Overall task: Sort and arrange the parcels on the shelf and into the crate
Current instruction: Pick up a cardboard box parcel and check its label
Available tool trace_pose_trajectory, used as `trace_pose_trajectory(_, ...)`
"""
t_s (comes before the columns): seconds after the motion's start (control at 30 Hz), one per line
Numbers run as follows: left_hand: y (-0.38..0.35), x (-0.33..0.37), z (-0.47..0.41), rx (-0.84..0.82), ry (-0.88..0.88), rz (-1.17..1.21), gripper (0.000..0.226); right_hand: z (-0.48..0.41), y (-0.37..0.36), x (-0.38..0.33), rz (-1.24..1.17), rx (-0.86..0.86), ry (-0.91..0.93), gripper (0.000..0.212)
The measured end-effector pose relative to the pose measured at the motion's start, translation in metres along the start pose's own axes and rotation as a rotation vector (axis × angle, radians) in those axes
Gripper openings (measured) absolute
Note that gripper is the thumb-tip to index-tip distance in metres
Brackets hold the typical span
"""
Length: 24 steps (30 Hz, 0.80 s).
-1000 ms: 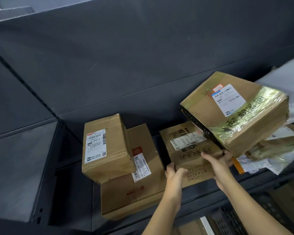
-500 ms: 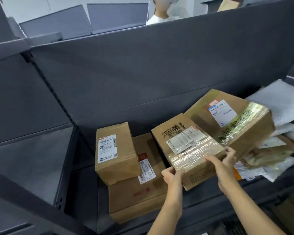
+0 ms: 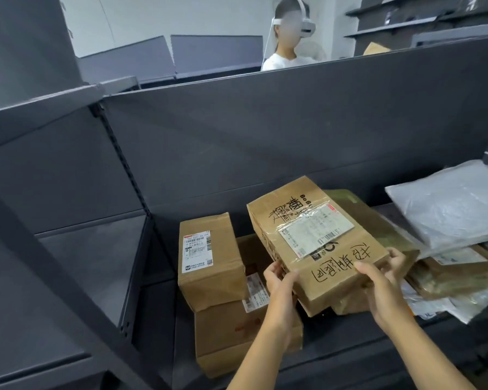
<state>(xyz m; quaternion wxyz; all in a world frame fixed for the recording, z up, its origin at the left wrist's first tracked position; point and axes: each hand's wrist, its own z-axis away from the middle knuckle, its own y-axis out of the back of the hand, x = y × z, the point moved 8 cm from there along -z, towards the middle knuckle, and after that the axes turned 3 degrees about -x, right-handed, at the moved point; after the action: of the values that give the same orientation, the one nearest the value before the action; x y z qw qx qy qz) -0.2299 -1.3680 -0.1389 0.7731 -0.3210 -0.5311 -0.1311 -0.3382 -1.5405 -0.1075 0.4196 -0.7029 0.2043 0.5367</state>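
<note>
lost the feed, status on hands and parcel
Left hand and right hand both grip the handwritten box. It is tilted, above the stacked boxes. Nothing blocking.

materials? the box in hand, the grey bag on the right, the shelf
Box: brown corrugated cardboard by the look, matte, creased corners, with glossy clear tape over its label. Both hands, left hand and right hand, hold it.
Grey bag: thin plastic mailer, probably; soft sheen and wrinkles.
Shelf: likely painted metal, dark grey matte, with a slotted upright.

Shelf [image 3: 350, 342] (dark); boxes [image 3: 237, 333], mailers [image 3: 448, 302].
</note>
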Motion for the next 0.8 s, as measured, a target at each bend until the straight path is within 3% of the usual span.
trace_pose_trajectory(0.13, 0.014, 0.01, -0.002, 0.021, -0.026, 0.029, 0.046, 0.003, -0.009, -0.007, -0.023, -0.07, 0.016, 0.052)
trace_pose_trajectory(0.37, 0.052, 0.076, 0.013, 0.091, -0.177, 0.078, 0.063, -0.002, -0.032, -0.031, 0.035, -0.282, 0.08, 0.049)
trace_pose_trajectory(0.47, 0.067, 0.105, 0.021, 0.109, -0.23, 0.1, 0.043, -0.006, -0.04, -0.044, 0.02, -0.334, 0.092, 0.043)
trace_pose_trajectory(0.67, 0.095, 0.14, 0.034, 0.024, -0.216, -0.043, 0.066, -0.006, -0.061, -0.07, 0.028, -0.466, 0.11, 0.045)
trace_pose_trajectory(0.8, 0.106, 0.148, 0.042, -0.062, -0.182, -0.066, 0.063, -0.007, -0.073, -0.084, 0.073, -0.564, 0.101, 0.046)
